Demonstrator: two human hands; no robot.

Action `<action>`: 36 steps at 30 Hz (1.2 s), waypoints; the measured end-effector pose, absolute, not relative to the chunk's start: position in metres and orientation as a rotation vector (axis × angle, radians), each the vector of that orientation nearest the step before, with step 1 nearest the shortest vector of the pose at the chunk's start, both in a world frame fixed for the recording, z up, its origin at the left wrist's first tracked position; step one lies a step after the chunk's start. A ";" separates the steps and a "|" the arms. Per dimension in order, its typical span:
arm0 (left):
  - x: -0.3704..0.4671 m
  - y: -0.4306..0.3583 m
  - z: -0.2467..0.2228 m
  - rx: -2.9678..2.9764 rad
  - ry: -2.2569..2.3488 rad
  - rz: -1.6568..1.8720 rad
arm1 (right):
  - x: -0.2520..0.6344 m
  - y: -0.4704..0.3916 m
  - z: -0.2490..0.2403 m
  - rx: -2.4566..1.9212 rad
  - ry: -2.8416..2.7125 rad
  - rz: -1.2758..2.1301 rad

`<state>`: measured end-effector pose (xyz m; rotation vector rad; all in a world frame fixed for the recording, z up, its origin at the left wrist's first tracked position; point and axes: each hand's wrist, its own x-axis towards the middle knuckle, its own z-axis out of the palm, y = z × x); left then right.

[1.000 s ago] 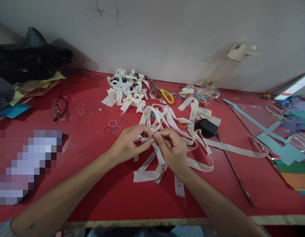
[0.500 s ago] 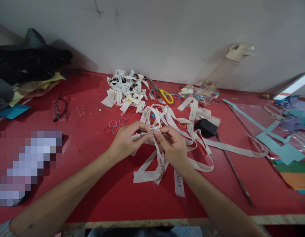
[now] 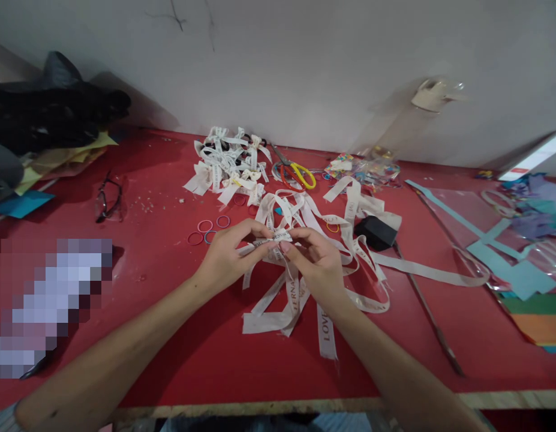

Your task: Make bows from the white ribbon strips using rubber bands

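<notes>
My left hand (image 3: pixel 233 252) and my right hand (image 3: pixel 318 258) meet over the red table (image 3: pixel 206 360). Between them they pinch a white printed ribbon (image 3: pixel 281 236), thumbs below and index fingers above. Lettering shows on the held piece. Loose white ribbon strips (image 3: pixel 266 322) hang or lie beneath the hands, and more ribbon (image 3: pixel 349 210) is tangled just beyond and to the right. Left of my left hand lie several small elastic bands (image 3: pixel 205 226). A pile of ribbon bows (image 3: pixel 233 159) rests farther back.
Yellow-and-red-handled scissors (image 3: pixel 302 175) lie by the bows. A black block (image 3: pixel 375 233) and a thin rod (image 3: pixel 433 318) are at right, near coloured sheets (image 3: pixel 541 318). Glasses (image 3: pixel 107 198) and a black bag (image 3: pixel 48 114) are at left; a phone (image 3: pixel 536 157) leans at far right.
The ribbon between my fingertips is now flatter, with more of its printed face showing. Both hands stay in nearly the same place.
</notes>
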<state>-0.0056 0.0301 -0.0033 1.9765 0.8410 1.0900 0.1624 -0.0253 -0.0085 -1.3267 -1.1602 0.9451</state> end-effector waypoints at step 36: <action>-0.005 0.026 -0.004 2.161 0.793 1.043 | 0.162 -0.021 -0.017 -1.121 -0.895 1.271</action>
